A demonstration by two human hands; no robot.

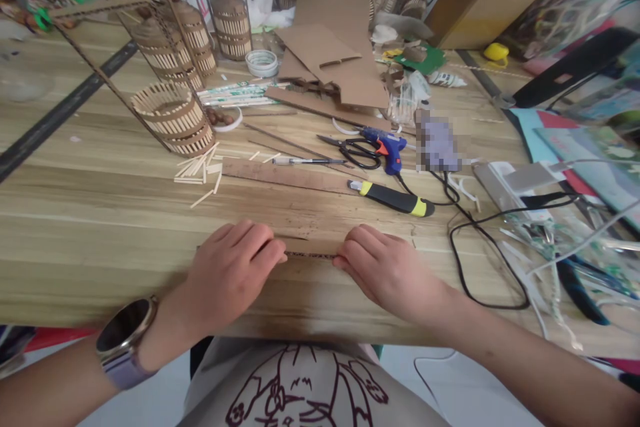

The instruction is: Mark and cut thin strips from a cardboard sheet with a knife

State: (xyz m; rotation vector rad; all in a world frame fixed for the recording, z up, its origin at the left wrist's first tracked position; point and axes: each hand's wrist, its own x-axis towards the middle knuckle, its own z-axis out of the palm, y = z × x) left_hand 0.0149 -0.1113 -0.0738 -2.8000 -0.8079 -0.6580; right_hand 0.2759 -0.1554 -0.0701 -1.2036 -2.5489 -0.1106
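A narrow cardboard strip (311, 248) lies low over the wooden table, between my hands, its corrugated edge showing. My left hand (235, 273) pinches its left part, and my right hand (385, 270) grips its right part. Just beyond them, a flat brown cardboard strip (285, 175) rests on the table. A black and yellow utility knife (395, 199) lies across its right end. Small wooden sticks (200, 167) are scattered at its left end. Behind it are a pen (307, 161), black scissors (360, 150) and a blue glue gun (387, 147).
Stick-and-cardboard baskets (173, 119) stand at the left back. Cardboard sheets (333, 27) and a tape roll (262, 63) lie at the back. A black cable (455, 253) loops at right near a white power strip (515, 187). The table's front edge (400, 340) is near my body.
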